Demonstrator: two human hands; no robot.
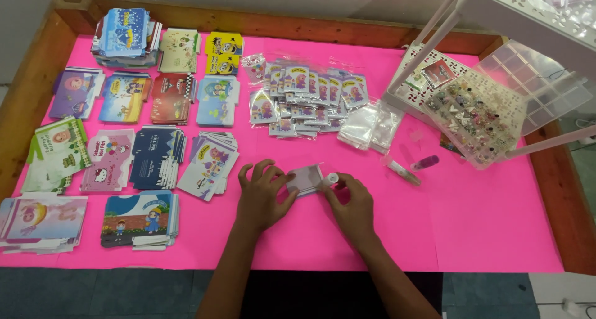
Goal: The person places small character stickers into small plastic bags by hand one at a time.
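So the whole bench (472, 232) is covered in hot pink paper with a wooden rim around it. From about 9 to 11 o'clock it's loaded with stacks of cartoon-print cards (155, 157), all laid out in rows. Up at 2 o'clock there's a white plastic rack (496, 8) with a clear compartment box (484, 117) of tiny trinkets leaning against it. At 12 o'clock sits a pile of small bagged cards (304, 92), with empty clear sleeves (369, 126) just to its right.

Dead centre, both hands are on a small pale card (305, 178) lying flat on the pink. The left hand (262, 195) has fingers spread, pressing on the card's left end, so an open grip. The right hand (354, 206) is curled, pinching a small white glue tube (331, 179) right at the card's right edge. A couple of little tubes (415, 168) lie near, at 3 o'clock.
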